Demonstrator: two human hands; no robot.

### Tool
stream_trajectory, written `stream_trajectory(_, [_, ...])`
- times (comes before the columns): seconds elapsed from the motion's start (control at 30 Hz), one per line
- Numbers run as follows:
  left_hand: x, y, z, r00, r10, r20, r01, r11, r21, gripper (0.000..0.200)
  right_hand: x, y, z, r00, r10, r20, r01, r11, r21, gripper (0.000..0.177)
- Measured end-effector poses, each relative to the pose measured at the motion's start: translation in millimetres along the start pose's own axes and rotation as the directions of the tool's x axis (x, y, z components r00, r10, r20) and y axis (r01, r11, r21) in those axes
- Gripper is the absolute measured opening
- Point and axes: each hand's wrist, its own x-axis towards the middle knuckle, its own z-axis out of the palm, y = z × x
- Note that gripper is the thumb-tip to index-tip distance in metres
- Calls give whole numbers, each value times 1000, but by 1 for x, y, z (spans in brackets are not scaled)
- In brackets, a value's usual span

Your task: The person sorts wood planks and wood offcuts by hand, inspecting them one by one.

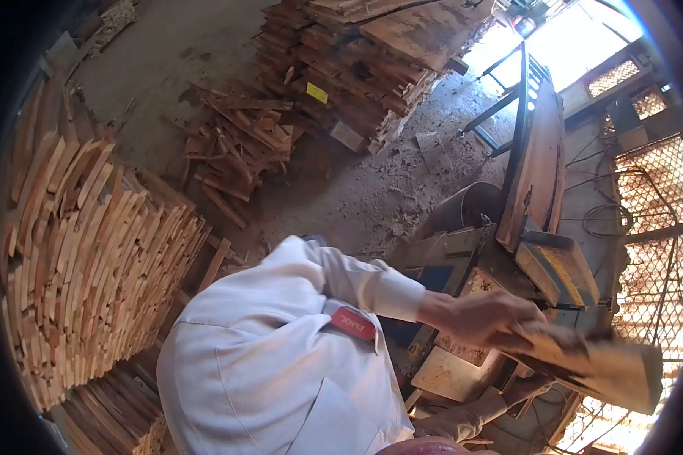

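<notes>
My left hand, at the end of a white sleeve, is closed on a rough wooden board. The board slants down to the right, and its far end is blurred by motion. Below it, my right hand is closed at the board's lower edge; its fingers are partly hidden. Under my hands is a woodworking machine with a flat bed and wood shavings on it. A red pack sticks out of my shirt pocket.
Tall stacks of cut wood stand at the left. Dark planks and scrap pieces lie farther back. A long board rests beyond the machine, near a bucket. Mesh with hanging cables lines the right side.
</notes>
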Motion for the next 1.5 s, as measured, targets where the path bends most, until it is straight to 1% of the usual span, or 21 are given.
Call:
stream_trajectory(0.07, [-16, -8, -31, 985, 37, -170, -38, 999, 0, 37, 3, 8, 11, 997, 38, 68, -40, 999, 19, 78])
stream_trajectory(0.13, [-53, -20, -74, 969, -120, -214, 152, 978, 141, 28, 1, 4, 32, 986, 50, 159, -56, 998, 36, 78])
stream_trajectory(0.2, [-80, 4, -129, 785, -600, -151, 608, 794, 5, 28, -14, -51, 94, 978, -113, 177, 82, 981, 177, 59])
stream_trajectory(0.27, [-125, -17, -156, 715, -579, -392, 602, 795, -78, 34, -18, -58, 145, 951, -133, 278, 86, 981, 175, 48])
stream_trajectory(0.37, [-162, -6, -206, 456, -493, -741, 626, 770, -128, 38, -37, -75, 246, 890, -9, 455, -11, 999, 41, 31])
stream_trajectory(0.47, [-216, -1, -285, 53, -729, -682, 742, 486, -462, 50, -79, -114, 366, 800, -80, 594, 141, 988, -58, 35])
stream_trajectory(0.6, [-267, 18, -379, -25, -374, -927, 587, 745, -317, 57, -143, -227, 511, 667, -108, 738, 294, 947, -127, 35])
stream_trajectory(0.8, [-274, 150, -509, 231, 17, -973, 848, 486, 210, 62, -226, -357, 705, 437, -257, 862, 472, 881, 23, 55])
stream_trajectory(0.87, [-259, 172, -570, -17, 17, -1000, 595, 804, 3, 62, -255, -407, 776, 317, -329, 890, 521, 844, 127, 55])
stream_trajectory(0.9, [-267, 171, -616, -226, -167, -960, 225, 950, -218, 60, -274, -430, 808, 288, -340, 895, 433, 880, 195, 58])
stream_trajectory(0.97, [-298, 179, -697, -268, -216, -939, 226, 933, -280, 66, -312, -459, 874, 302, -585, 753, 433, 788, 438, 60])
stream_trajectory(1.0, [-325, 175, -730, -297, -72, -952, 459, 863, -209, 70, -335, -448, 904, 306, -776, 551, 531, 620, 578, 59])
stream_trajectory(1.1, [-462, 131, -790, -273, 20, -962, 884, 401, -242, 79, -381, -400, 885, -57, -600, 798, 385, 724, 572, 60])
stream_trajectory(1.13, [-513, 113, -803, -249, -6, -969, 945, 216, -244, 81, -385, -378, 871, -294, -407, 865, 328, 807, 491, 61])
stream_trajectory(1.2, [-512, 107, -735, -195, 71, -978, 976, 116, -186, 79, -399, -310, 805, -96, -458, 884, 202, 861, 467, 54])
stream_trajectory(1.23, [-551, 90, -707, -106, 91, -990, 949, -289, -128, 70, -402, -267, 770, -77, -345, 935, 194, 915, 354, 47])
stream_trajectory(1.3, [-619, 59, -645, -277, -263, -924, 955, -186, -233, 47, -405, -140, 698, -174, -68, 982, 334, 934, 124, 49])
stream_trajectory(1.33, [-679, 40, -589, -274, -236, -932, 961, -105, -256, 40, -411, -55, 646, -38, 104, 994, 350, 933, -84, 51])
stream_trajectory(1.4, [-700, 36, -500, -268, -182, -946, 957, 62, -283, 28, -363, 4, 544, -165, 445, 880, 369, 855, -364, 56])
stream_trajectory(1.43, [-670, 54, -470, -408, -273, -871, 887, -346, -307, 34, -361, 89, 487, -85, 539, 838, 463, 766, -445, 58])
stream_trajectory(1.5, [-687, 62, -416, -653, -496, -572, 752, -512, -415, 35, -350, 192, 387, 14, 830, 557, 41, 556, -830, 50])
